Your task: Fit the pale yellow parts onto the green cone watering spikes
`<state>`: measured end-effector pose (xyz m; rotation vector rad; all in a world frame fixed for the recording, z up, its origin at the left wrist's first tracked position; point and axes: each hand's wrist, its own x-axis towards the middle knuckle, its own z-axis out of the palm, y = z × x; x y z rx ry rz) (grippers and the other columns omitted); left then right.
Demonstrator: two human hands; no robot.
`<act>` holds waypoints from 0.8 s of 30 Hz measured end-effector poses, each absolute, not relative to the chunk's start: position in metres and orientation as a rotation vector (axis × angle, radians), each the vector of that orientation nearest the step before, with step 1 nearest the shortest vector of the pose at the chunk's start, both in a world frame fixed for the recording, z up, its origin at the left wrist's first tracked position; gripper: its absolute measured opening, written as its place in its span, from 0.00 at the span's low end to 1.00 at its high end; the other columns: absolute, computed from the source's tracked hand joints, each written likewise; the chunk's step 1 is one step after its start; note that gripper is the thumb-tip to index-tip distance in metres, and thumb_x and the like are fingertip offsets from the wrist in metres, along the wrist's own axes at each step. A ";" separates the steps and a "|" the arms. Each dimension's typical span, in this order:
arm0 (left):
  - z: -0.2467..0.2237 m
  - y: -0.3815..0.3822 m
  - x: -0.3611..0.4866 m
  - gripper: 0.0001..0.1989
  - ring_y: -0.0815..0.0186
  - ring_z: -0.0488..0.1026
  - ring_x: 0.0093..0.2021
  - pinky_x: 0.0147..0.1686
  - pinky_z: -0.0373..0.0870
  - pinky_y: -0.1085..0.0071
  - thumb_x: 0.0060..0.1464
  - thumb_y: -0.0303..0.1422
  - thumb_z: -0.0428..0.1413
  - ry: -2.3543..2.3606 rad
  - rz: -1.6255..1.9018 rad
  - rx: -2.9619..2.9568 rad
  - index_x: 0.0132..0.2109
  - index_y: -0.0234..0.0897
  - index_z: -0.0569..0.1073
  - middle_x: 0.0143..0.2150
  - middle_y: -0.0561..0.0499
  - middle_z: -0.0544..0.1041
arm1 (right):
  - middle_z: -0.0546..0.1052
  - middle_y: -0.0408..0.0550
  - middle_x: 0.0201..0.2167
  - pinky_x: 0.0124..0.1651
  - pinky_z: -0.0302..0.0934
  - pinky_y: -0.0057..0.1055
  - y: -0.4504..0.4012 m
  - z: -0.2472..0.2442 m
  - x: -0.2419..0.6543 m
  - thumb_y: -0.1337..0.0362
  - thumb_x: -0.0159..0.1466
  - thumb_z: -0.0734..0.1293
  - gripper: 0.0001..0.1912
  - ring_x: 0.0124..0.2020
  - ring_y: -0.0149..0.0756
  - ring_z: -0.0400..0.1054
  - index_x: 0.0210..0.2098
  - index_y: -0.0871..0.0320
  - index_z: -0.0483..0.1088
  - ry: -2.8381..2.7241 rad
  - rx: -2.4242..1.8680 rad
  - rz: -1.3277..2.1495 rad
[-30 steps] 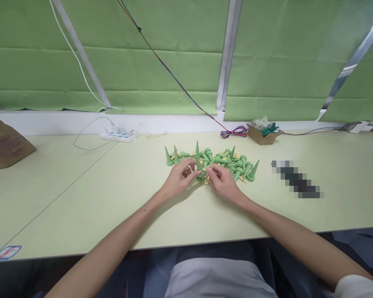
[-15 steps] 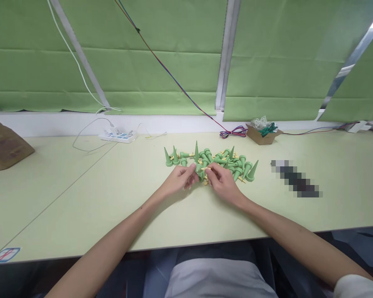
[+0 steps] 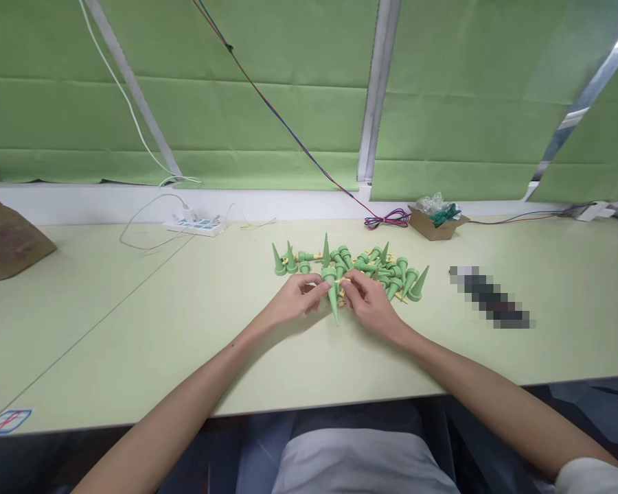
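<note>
Between thumb and fingers, my left hand (image 3: 299,296) grips a green plastic watering spike (image 3: 332,293), its wide collar up and its tip pointing down toward me. My right hand (image 3: 369,298) is closed in a pinch on a small yellow valve piece (image 3: 341,280) at the spike's right side, near the collar. The fingertips hide most of this piece, so I cannot tell how deep it sits. Just behind my hands lies a pile of similar green spikes (image 3: 363,263) with yellow pieces among them. A few spikes stand tip up, such as one green cone (image 3: 278,261) at the left.
A small cardboard box (image 3: 432,228) with clear and green plastic bits stands behind on the right, beside a coiled red-blue cable (image 3: 388,219). A power strip (image 3: 196,225) lies back left. A brown carton (image 3: 10,240) is far left. A blurred dark object (image 3: 494,298) lies right.
The spike in my left hand has turned, so its long tip now shows pointing down toward me. My right hand stays almost in place at the yellow piece.
</note>
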<state>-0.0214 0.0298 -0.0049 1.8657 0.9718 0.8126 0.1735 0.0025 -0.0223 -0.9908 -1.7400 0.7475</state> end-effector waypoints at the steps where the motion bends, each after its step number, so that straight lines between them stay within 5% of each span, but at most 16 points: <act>1: -0.005 0.029 -0.021 0.21 0.71 0.63 0.19 0.22 0.58 0.73 0.59 0.49 0.54 0.982 0.810 1.865 0.29 0.36 0.68 0.19 0.55 0.67 | 0.65 0.39 0.19 0.26 0.52 0.30 0.003 -0.022 0.173 0.53 0.70 0.58 0.16 0.21 0.32 0.57 0.30 0.54 0.60 -1.739 -0.995 0.751; 17: -0.005 0.025 -0.017 0.16 0.72 0.60 0.21 0.23 0.55 0.74 0.51 0.43 0.63 1.003 0.888 1.943 0.35 0.37 0.67 0.22 0.58 0.63 | 0.57 0.36 0.16 0.23 0.47 0.29 0.005 -0.025 0.172 0.52 0.71 0.57 0.19 0.18 0.29 0.52 0.26 0.53 0.54 -1.708 -1.018 0.815; 24: -0.004 0.023 -0.015 0.13 0.71 0.63 0.25 0.25 0.61 0.74 0.52 0.39 0.61 0.964 0.979 1.984 0.40 0.37 0.69 0.26 0.57 0.65 | 0.57 0.35 0.16 0.23 0.48 0.29 0.002 -0.024 0.172 0.51 0.71 0.58 0.19 0.17 0.28 0.51 0.27 0.54 0.55 -1.643 -0.907 0.982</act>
